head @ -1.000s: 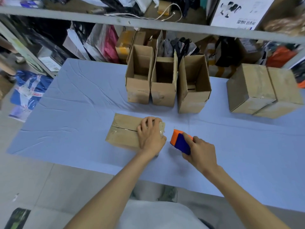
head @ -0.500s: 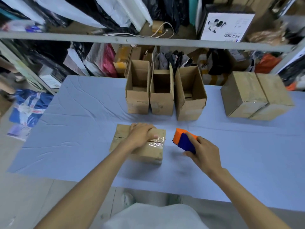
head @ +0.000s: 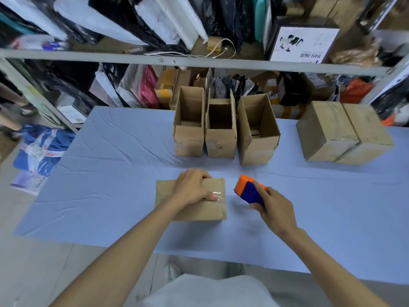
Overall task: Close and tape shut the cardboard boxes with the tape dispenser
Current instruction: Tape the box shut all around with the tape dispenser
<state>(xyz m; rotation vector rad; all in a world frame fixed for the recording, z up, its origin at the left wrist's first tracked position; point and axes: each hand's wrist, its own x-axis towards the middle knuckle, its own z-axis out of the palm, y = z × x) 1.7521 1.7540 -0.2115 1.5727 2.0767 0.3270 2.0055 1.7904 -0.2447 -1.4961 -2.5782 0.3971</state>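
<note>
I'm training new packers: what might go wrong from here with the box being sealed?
The tape end under the thumb of the left hand, which holds the closed box, looks wrinkled near the box's edge; it may lift later. The tape dispenser in the right hand points its toothed blade toward the left hand; a careless pass might nick it.

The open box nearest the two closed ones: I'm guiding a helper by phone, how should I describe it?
On the blue table, three open cardboard boxes stand in a row at the far side. It is the right-hand open box, nearest the two closed boxes. Unlike its narrow neighbours, it is wider and turned at an angle.
</note>
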